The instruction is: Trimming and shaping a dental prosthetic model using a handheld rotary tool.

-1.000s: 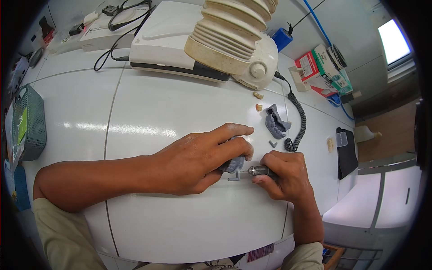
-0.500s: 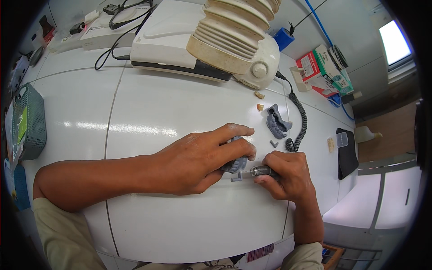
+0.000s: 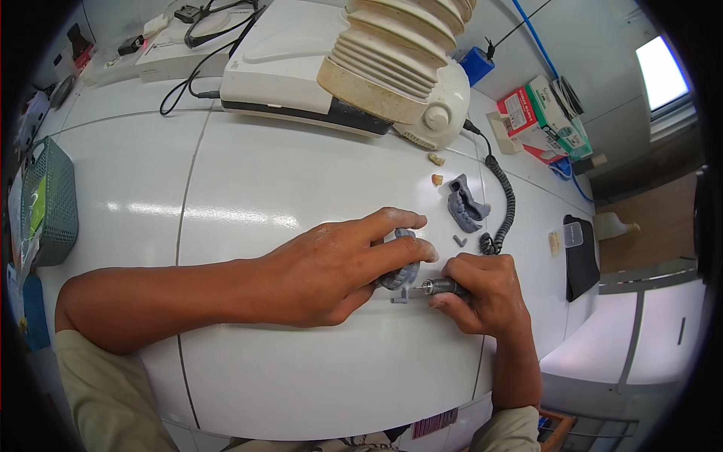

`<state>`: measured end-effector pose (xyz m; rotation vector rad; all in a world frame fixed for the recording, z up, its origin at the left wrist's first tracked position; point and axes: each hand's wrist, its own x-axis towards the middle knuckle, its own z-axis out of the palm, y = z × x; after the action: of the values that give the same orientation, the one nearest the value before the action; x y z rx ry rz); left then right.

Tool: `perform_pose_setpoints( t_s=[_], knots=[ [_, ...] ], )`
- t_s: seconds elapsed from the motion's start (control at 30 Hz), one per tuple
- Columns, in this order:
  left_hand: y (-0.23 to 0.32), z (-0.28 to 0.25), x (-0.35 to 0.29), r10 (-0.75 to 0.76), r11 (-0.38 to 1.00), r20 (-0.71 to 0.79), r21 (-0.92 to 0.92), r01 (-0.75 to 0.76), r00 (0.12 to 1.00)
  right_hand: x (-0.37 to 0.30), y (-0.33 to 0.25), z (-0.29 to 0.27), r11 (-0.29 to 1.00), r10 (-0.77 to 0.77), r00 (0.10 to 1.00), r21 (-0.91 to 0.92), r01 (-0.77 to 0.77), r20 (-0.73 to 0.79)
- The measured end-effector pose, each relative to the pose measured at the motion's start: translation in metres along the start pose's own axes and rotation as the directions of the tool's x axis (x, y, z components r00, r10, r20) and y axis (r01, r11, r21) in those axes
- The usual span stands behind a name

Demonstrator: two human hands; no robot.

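Note:
My left hand (image 3: 339, 265) is curled over a grey dental model (image 3: 399, 277) at the middle of the table, its fingers hiding much of it. A row of moulded teeth shows below the fingers. From the right, my right hand (image 3: 486, 295) grips a dark rotary handpiece (image 3: 444, 286) like a pen. Its thin bit points left at the lower edge of the model; whether it touches I cannot tell. Just below the model is a small grey peg-like piece (image 3: 399, 300). A second grey dental model (image 3: 467, 205) lies beyond my right hand, with a small grey V-shaped bit (image 3: 460, 241) near it.
A coiled black cord (image 3: 506, 196) runs back to a cream control unit (image 3: 444, 105). Over it hangs a ribbed suction hose (image 3: 388, 60), beside a white box-shaped machine (image 3: 282, 60). Two tooth-coloured pieces (image 3: 437, 180) lie nearby. At left stands a green basket (image 3: 56, 203); cartons (image 3: 538, 120) stand at right.
My left hand and the dental model have shifted slightly to the right. The handpiece has moved a little the same way, still held at the model's lower edge.

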<state>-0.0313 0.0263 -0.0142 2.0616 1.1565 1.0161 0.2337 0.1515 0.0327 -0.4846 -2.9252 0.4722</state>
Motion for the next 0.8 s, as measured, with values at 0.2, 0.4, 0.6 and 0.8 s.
perform_pose_setpoints(
  t_s=[0.2,0.4,0.6,0.8],
  knots=[
    [0.0008,0.0009,-0.0001,-0.037,0.999,0.024,-0.003,0.037,0.999,0.0005,-0.0002,-0.0007,1.0,-0.005,1.0,0.003,0.005,-0.001],
    [-0.0005,0.0014,-0.001,-0.014,1.0,-0.004,0.011,0.014,1.0,0.0005,0.0006,-0.0007,1.0,0.001,1.0,-0.002,-0.001,0.007],
    [0.0005,-0.0016,0.0004,-0.027,0.999,0.008,-0.039,0.028,1.0,-0.0001,0.0012,0.0,1.0,0.003,1.0,0.007,-0.003,-0.004],
    [-0.0007,-0.0007,-0.0008,-0.005,1.0,-0.012,-0.03,0.004,1.0,0.0007,0.0002,-0.0001,1.0,-0.001,1.0,0.003,0.001,-0.001]
  ],
)
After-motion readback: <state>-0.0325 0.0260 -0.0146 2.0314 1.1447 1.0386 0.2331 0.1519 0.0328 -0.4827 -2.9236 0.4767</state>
